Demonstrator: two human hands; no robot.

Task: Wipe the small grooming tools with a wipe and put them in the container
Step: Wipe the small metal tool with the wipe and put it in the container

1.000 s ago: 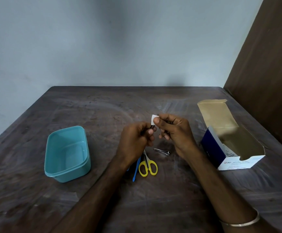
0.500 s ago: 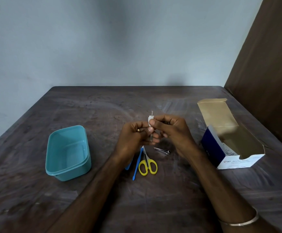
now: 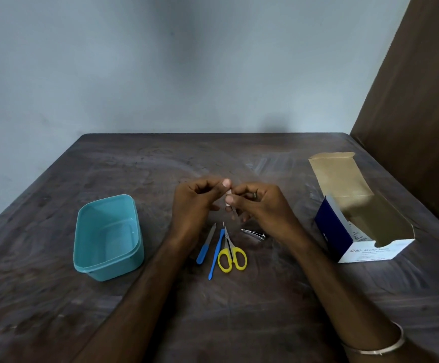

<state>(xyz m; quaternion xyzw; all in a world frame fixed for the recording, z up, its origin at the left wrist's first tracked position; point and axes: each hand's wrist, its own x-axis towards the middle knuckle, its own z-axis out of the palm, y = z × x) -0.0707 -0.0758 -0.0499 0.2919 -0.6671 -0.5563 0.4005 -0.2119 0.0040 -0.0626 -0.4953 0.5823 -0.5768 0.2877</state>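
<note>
My left hand (image 3: 196, 203) and my right hand (image 3: 264, 205) meet above the middle of the table. A small white wipe (image 3: 228, 203) is pinched between my right thumb and fingers, wrapped on a thin metal tool (image 3: 235, 214) that hangs down below the fingertips. My left fingers are curled at the tool's upper end, which is hidden. On the table below lie a blue-handled nail file (image 3: 206, 247), a blue stick (image 3: 216, 254), yellow-handled scissors (image 3: 232, 255) and a metal nail clipper (image 3: 254, 233). The teal container (image 3: 103, 271) stands to the left with nothing in it.
An open blue-and-white box of alcohol swabs (image 3: 344, 242) lies at the right, its flap up. A brown panel (image 3: 417, 100) rises along the table's right edge. The dark wooden table (image 3: 239, 310) meets a pale wall at the back.
Both hands have turned over and drawn slightly apart. The wipe, earlier held up above the fingers, now sits lower between them. The blue file, earlier hidden by my left hand, is now in sight.
</note>
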